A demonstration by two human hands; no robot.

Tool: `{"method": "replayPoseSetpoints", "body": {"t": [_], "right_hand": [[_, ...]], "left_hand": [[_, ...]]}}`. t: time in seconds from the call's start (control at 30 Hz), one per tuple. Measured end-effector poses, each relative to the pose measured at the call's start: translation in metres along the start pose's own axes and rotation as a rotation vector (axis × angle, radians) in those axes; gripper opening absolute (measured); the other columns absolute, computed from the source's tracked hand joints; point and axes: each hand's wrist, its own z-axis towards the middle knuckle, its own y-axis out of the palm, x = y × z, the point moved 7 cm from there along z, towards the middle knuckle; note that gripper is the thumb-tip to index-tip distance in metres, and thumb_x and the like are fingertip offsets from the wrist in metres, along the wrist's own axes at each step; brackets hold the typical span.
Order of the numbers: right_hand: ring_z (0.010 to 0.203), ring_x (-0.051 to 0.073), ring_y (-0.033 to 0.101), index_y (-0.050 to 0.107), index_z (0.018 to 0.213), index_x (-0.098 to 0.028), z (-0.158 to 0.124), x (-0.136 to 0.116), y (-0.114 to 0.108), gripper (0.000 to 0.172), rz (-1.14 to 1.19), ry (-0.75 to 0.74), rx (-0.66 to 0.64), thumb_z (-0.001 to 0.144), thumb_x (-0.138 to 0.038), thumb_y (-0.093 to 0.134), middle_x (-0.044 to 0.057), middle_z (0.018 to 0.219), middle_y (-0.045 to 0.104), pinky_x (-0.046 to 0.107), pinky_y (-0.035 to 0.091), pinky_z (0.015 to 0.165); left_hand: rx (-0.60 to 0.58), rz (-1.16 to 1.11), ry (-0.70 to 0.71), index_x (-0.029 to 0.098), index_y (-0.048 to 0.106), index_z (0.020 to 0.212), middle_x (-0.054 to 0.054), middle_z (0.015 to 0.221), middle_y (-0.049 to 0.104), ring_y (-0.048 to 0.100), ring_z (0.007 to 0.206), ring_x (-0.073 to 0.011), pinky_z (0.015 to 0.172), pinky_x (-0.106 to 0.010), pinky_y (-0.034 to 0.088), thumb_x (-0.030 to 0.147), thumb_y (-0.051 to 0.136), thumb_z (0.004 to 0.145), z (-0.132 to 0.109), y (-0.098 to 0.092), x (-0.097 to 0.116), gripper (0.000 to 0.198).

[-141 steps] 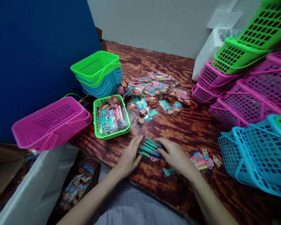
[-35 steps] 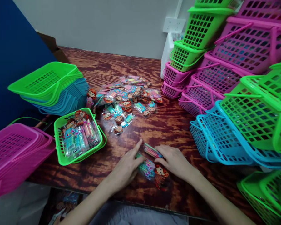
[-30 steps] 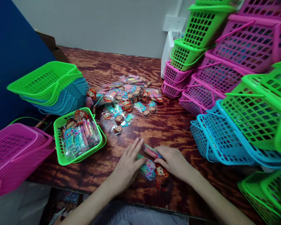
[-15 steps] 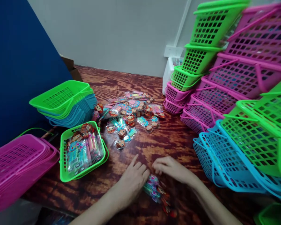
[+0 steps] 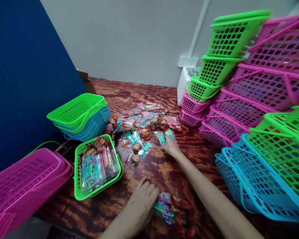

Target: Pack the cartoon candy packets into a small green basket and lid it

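Wood tbl (image 5: 195, 144), grey wall (image 5: 119, 39) behind; I see L hand (image 5: 144, 199) curled against fanned pkts (image 5: 165, 207), R hand (image 5: 169, 146) on clear pkts (image 5: 160, 137) beside the pile (image 5: 146, 119) (can't tell if either grips).

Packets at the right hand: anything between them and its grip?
Nothing visible. The right hand overlaps the packets in view; the main pile lies to their left and beyond, not between. Actual contact is unclear.

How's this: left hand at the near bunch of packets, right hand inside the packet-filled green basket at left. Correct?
Wrong on the right hand: head view shows it at packets by the pile, not in the green basket. Left hand at the near bunch stands.
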Motion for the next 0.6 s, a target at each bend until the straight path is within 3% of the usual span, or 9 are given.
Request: {"method": "replayPoseSetpoints", "body": {"t": [0.1, 0.2, 0.27, 0.33, 0.4, 0.47, 0.53, 0.6], "right_hand": [[0.098, 0.022, 0.065, 0.065, 0.108, -0.022, -0.049, 0.008, 0.005, 0.031, 0.025, -0.061, -0.07, 0.079, -0.013, 0.068, 0.002, 0.102, 0.07, 0.026, 0.047, 0.081], [0.105, 0.022, 0.062, 0.066, 0.106, -0.021, -0.108, -0.005, 0.009, 0.037, 0.006, -0.209, -0.088, 0.075, -0.001, 0.059, 0.006, 0.112, 0.066, 0.028, 0.046, 0.09], [0.108, 0.022, 0.06, 0.066, 0.11, -0.018, -0.139, -0.025, 0.014, 0.041, 0.056, -0.401, -0.182, 0.075, 0.001, 0.055, 0.008, 0.115, 0.065, 0.028, 0.045, 0.095], [0.106, 0.021, 0.061, 0.069, 0.107, -0.018, -0.154, -0.04, 0.017, 0.033, 0.125, -0.578, -0.356, 0.079, -0.003, 0.058, 0.007, 0.111, 0.066, 0.028, 0.046, 0.094], [0.096, 0.02, 0.064, 0.071, 0.103, -0.019, -0.145, -0.042, 0.015, 0.021, 0.212, -0.63, -0.569, 0.084, -0.015, 0.065, 0.004, 0.102, 0.069, 0.026, 0.049, 0.085], [0.089, 0.018, 0.066, 0.072, 0.102, -0.02, -0.104, -0.031, 0.001, 0.017, 0.244, -0.517, -0.584, 0.087, -0.024, 0.067, 0.0, 0.096, 0.071, 0.024, 0.05, 0.079], [0.1, 0.018, 0.064, 0.07, 0.11, -0.02, -0.043, -0.015, -0.023, 0.022, 0.17, -0.325, -0.331, 0.091, -0.026, 0.061, 0.001, 0.106, 0.071, 0.024, 0.048, 0.089], [0.124, 0.024, 0.051, 0.061, 0.129, -0.019, 0.016, -0.004, -0.045, 0.037, 0.047, -0.176, -0.052, 0.093, -0.028, 0.06, 0.008, 0.129, 0.062, 0.036, 0.037, 0.107]], "left_hand": [[0.152, 0.101, 0.091, 0.019, 0.056, 0.115, -0.013, 0.134, 0.054, 0.046, 0.127, -0.0278, 0.118, -0.052, 0.027, 0.021, 0.056, 0.087, -0.001, -0.007, -0.005, 0.028], [0.373, 0.288, 0.216, 0.016, 0.059, 0.1, -0.021, 0.157, 0.027, 0.018, 0.147, -0.0377, 0.116, -0.061, 0.019, 0.027, 0.055, 0.092, 0.004, -0.013, -0.002, 0.013], [0.46, 0.361, 0.269, 0.017, 0.058, 0.09, -0.02, 0.154, 0.034, 0.024, 0.146, -0.0355, 0.118, -0.063, 0.01, 0.029, 0.054, 0.094, 0.009, -0.011, -0.001, 0.013], [0.479, 0.374, 0.288, 0.019, 0.059, 0.09, -0.016, 0.136, 0.053, 0.047, 0.128, -0.029, 0.12, -0.06, 0.008, 0.031, 0.055, 0.095, 0.012, -0.003, -0.004, 0.014], [0.436, 0.338, 0.26, 0.021, 0.06, 0.098, -0.009, 0.113, 0.063, 0.058, 0.102, -0.0223, 0.121, -0.055, 0.018, 0.033, 0.058, 0.093, 0.015, 0.008, -0.012, 0.014], [0.4, 0.291, 0.207, 0.023, 0.06, 0.11, -0.005, 0.101, 0.064, 0.058, 0.089, -0.0201, 0.113, -0.047, 0.035, 0.035, 0.062, 0.09, 0.014, 0.019, -0.02, 0.024], [0.43, 0.293, 0.161, 0.026, 0.06, 0.116, -0.004, 0.098, 0.064, 0.059, 0.087, -0.0206, 0.1, -0.039, 0.047, 0.033, 0.065, 0.089, 0.01, 0.023, -0.024, 0.029], [0.438, 0.344, 0.103, 0.031, 0.06, 0.121, -0.003, 0.096, 0.065, 0.061, 0.085, -0.0204, 0.087, -0.032, 0.052, 0.025, 0.064, 0.089, 0.006, 0.021, -0.025, 0.032]]}}
